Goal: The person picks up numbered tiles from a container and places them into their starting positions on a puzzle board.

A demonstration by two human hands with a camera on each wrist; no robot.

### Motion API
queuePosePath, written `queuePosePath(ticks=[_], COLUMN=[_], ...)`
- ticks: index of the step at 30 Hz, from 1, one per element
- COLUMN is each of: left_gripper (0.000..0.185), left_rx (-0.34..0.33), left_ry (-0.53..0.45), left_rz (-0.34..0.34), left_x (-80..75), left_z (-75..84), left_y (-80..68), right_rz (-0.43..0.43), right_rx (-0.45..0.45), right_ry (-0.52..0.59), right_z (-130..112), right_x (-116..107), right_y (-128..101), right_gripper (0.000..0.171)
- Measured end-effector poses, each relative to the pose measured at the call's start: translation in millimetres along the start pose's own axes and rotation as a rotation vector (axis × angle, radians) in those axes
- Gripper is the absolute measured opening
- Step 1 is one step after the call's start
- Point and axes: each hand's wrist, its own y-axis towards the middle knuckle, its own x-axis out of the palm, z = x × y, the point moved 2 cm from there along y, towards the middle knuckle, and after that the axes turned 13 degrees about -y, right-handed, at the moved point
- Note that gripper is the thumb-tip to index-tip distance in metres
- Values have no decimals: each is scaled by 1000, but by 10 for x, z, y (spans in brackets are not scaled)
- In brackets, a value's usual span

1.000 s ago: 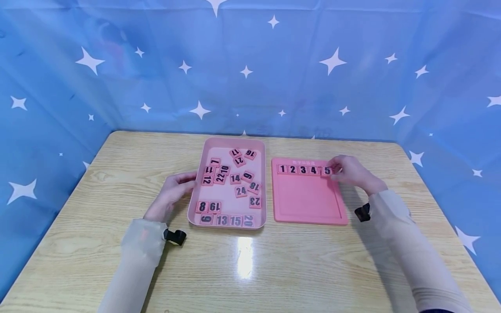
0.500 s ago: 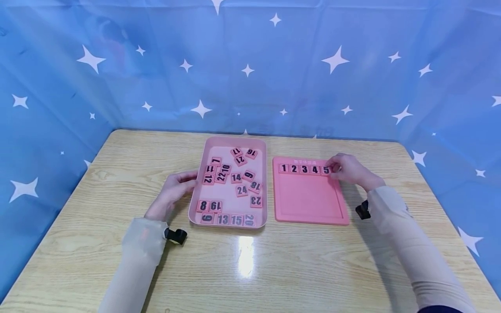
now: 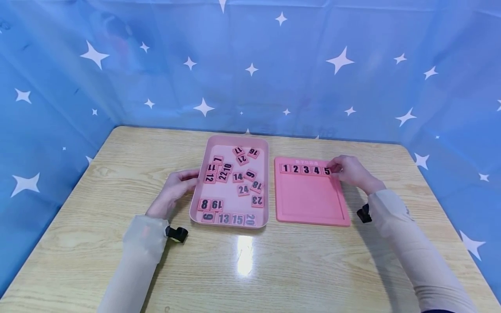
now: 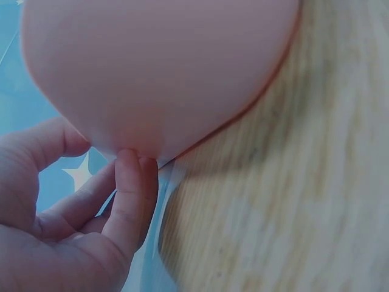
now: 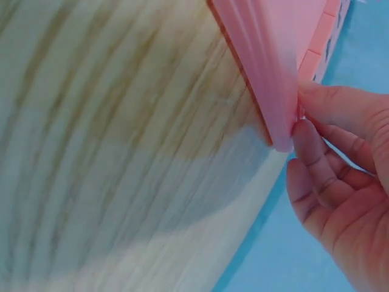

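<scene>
Head view: the right hand (image 3: 350,170) sits at the far right corner of the pink puzzle board (image 3: 309,200), fingers curled onto tile 5 (image 3: 326,171), seating it at the end of the far row after 1 to 4. Five tiles lie on the board. The left hand (image 3: 175,191) rests relaxed, fingertips touching the left wall of the pink tray (image 3: 195,204), which holds nineteen loose tiles. Tile 6 (image 3: 249,175), mid-tray, seemingly comes next, needing a pinch.

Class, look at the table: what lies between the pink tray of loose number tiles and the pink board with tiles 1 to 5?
Only a narrow strip of bare wooden table separates the tray from the board, seen in the head view.
</scene>
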Motion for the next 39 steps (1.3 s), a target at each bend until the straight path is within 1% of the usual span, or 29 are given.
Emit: queuePosePath(ticks=[3,5,8,10,13,17,20,23,26,29,31,33,36,39], left_gripper=[45,45,45,44,44,44,44,44,44,44,44,44,45,45], left_rx=[8,9,5,4,8,13,12,10,12,15,17,17,19,22], left_ry=[-1,-3,-6,-3,2,0,3,8,14,15,16,15,15,15], left_rz=[-5,-8,-7,-3,-2,-3,-3,-4,-2,-2,-3,-5,-8,-9], left_x=[4,6,8,6,7,10,8,6,4,2,0,-3,-8,-10], left_z=[4,6,5,4,4,3,-2,-5,-5,-4,-5,-8,-12,-13], left_y=[2,3,5,5,4,5,9,9,7,4,3,4,7,11], right_rz=[7,46,120,158,159,146,133,97,50,27,27,47,68,53], right_rx=[6,4,-14,-53,-113,-179,-219,-251,-243,-209,-194,-199,-195,-171], right_ry=[1,6,41,72,121,162,199,232,218,155,111,51,-10,-62], right_z=[-32,-85,-257,-430,-724,-1083,-1331,-1559,-1739,-1853,-1902,-1931,-1951,-1955], right_x=[-48,-96,-181,-224,-254,-230,-177,-83,51,187,254,305,353,382], right_y=[17,48,124,199,324,505,616,694,747,788,804,822,839,849], right_gripper=[22,24,28,29,29,28,27,27,27,26,24,23,24,23])
